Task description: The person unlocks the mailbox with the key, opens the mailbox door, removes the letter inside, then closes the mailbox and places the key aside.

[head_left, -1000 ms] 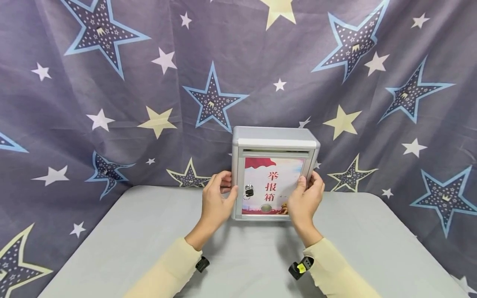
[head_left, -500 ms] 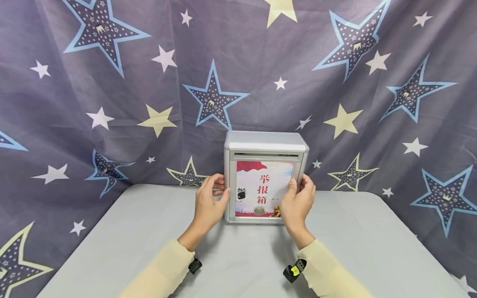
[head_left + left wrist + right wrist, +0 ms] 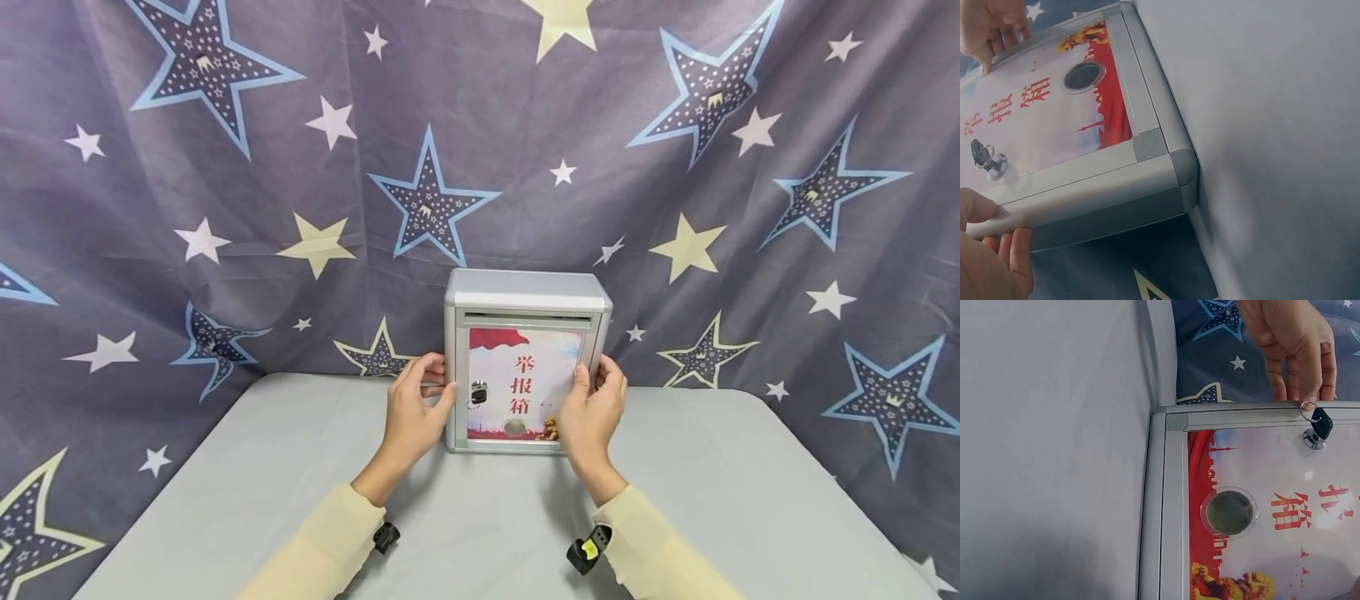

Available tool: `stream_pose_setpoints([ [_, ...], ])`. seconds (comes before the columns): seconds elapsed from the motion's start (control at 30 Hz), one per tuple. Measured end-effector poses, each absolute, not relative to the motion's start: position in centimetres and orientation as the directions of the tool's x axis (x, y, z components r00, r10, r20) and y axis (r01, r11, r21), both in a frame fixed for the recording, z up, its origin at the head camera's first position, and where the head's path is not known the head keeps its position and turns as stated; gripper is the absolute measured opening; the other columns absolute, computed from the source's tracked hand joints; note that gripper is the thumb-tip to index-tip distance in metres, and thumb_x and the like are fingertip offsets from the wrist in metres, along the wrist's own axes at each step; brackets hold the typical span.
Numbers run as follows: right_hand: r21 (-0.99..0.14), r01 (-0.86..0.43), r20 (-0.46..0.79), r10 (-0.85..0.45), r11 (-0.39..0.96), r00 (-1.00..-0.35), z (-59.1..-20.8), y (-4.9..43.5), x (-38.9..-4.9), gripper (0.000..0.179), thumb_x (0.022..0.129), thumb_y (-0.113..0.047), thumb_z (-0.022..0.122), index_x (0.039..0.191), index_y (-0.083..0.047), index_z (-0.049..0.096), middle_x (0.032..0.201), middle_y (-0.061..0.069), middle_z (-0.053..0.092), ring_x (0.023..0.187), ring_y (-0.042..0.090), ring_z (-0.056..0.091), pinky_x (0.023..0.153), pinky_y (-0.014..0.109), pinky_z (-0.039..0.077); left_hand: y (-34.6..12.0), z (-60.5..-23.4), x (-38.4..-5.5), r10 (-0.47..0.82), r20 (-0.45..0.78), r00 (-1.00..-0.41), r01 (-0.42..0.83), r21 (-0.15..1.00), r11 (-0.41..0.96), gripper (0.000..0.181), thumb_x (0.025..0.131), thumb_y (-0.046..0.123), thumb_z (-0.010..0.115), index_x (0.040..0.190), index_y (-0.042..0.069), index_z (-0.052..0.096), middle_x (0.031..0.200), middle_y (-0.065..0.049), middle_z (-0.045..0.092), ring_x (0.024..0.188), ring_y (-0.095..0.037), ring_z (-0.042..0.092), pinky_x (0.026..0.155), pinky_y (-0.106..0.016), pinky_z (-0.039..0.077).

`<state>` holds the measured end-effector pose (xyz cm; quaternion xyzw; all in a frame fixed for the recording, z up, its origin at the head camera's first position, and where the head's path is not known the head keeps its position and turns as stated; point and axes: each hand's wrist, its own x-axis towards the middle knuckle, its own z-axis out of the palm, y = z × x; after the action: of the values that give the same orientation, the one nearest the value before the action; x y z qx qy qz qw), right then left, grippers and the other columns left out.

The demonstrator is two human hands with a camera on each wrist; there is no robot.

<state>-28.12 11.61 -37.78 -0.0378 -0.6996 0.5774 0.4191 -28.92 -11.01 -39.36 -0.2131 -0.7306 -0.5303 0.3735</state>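
Left hand (image 3: 414, 410) grips a silver box (image 3: 519, 375) at eight o'clock; right hand (image 3: 592, 412) grips it at four o'clock.

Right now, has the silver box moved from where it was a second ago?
Yes. In the head view, the silver box has shifted left and slightly lower in the picture, judged against the starred curtain behind it.

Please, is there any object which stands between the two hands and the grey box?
No, nothing visible stands in the way. The left hand touches one side of the grey box, the right hand the opposite side. The key is on the front, near the left hand, blocking neither.
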Motion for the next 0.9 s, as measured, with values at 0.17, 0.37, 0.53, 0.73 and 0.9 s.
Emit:
stream_pose_setpoints([
  [0.17, -0.84, -0.455, 0.542, 0.491, 0.296, -0.682, -38.0, 12.1, -28.2, 0.037, 0.106, -0.011, 0.054, 0.138, 0.006, 0.047, 0.125, 0.022, 0.048, 0.114, 0.03, 0.051, 0.097, 0.039, 0.047, -10.9, -39.4, -29.1, -0.1, 0.762, -0.639, 0.699, 0.63, 0.338, 0.037, 0.082, -0.013, 0.077, 0.117, -0.005, 0.066, 0.103, -0.02, 0.065, 0.088, -0.034, 0.068, 0.076, -0.044, 0.064],
  [0.37, -0.818, -0.483, 0.575, 0.423, 0.311, -0.7, -38.6, 13.4, -28.2, 0.04, 0.105, -0.016, 0.058, 0.138, 0.004, 0.048, 0.125, 0.02, 0.049, 0.109, 0.027, 0.051, 0.09, 0.036, 0.044, -10.3, -38.7, -28.3, -0.119, 0.748, -0.653, 0.678, 0.647, 0.348, 0.037, 0.081, -0.02, 0.073, 0.116, -0.015, 0.061, 0.102, -0.03, 0.062, 0.088, -0.045, 0.065, 0.076, -0.054, 0.063],
  [0.53, -0.784, -0.522, 0.619, 0.36, 0.336, -0.698, -38.9, 14.6, -28.4, 0.04, 0.104, -0.021, 0.06, 0.136, 0.002, 0.05, 0.122, 0.018, 0.052, 0.104, 0.022, 0.053, 0.089, 0.034, 0.047, -10.0, -37.4, -26.8, -0.113, 0.756, -0.645, 0.69, 0.639, 0.339, 0.035, 0.081, -0.021, 0.072, 0.114, -0.016, 0.061, 0.101, -0.03, 0.062, 0.087, -0.045, 0.065, 0.076, -0.056, 0.062],
  [0.73, -0.723, -0.575, 0.685, 0.297, 0.382, -0.665, -39.3, 16.2, -29.1, 0.037, 0.103, -0.021, 0.063, 0.133, 0.0, 0.054, 0.117, 0.014, 0.056, 0.096, 0.016, 0.053, 0.079, 0.023, 0.047, -10.0, -37.3, -26.6, -0.108, 0.771, -0.628, 0.708, 0.623, 0.332, 0.035, 0.08, -0.021, 0.072, 0.113, -0.015, 0.062, 0.1, -0.029, 0.062, 0.086, -0.044, 0.066, 0.074, -0.056, 0.062],
  [0.9, -0.639, -0.638, 0.765, 0.272, 0.43, -0.583, -39.2, 16.9, -29.6, 0.036, 0.101, -0.017, 0.065, 0.132, 0.001, 0.056, 0.114, 0.014, 0.057, 0.093, 0.017, 0.056, 0.076, 0.02, 0.049, -10.2, -37.2, -26.5, -0.107, 0.775, -0.622, 0.717, 0.62, 0.319, 0.036, 0.08, -0.021, 0.074, 0.113, -0.015, 0.063, 0.1, -0.03, 0.063, 0.086, -0.045, 0.066, 0.074, -0.056, 0.062],
])
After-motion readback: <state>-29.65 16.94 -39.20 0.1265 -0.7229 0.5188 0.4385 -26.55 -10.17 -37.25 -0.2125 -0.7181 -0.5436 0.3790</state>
